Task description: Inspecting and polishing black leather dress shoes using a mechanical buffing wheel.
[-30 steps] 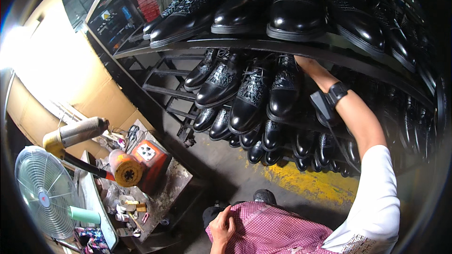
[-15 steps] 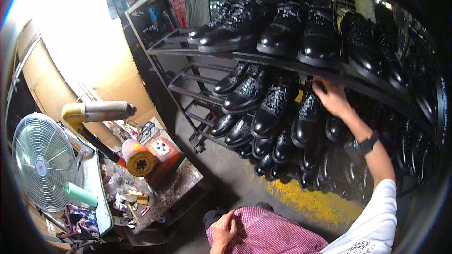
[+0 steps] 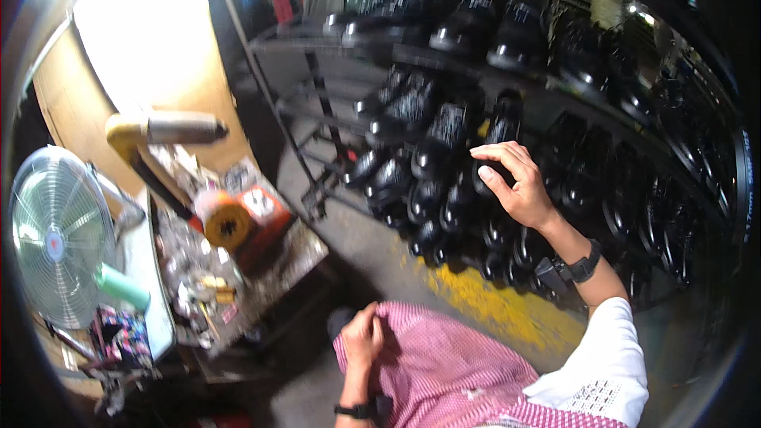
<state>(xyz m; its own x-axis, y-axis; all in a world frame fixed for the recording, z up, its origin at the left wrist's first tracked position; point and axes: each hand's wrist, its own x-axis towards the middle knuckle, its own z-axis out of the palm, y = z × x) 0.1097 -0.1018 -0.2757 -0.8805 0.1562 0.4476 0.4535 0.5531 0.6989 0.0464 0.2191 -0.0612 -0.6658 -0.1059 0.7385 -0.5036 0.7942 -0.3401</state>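
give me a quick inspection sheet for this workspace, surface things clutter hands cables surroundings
Surface: worn bench, partly covered, blurred
Things: glossy black shoes in rows on a dark rack
Clutter: small loose items beside the orange machine on the bench
Hands: right hand open, empty, in front of the shoes; left hand curled against the pink checked apron, grip unclear
Cables: none clearly made out
Surroundings: fan and cardboard panel at left, yellow floor paint by the rack

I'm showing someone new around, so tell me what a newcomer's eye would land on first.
Rows of glossy black shoes crowd the upper right, with the person's open right hand in front of them. A white glare dominates the upper left, above a round fan near the left edge.
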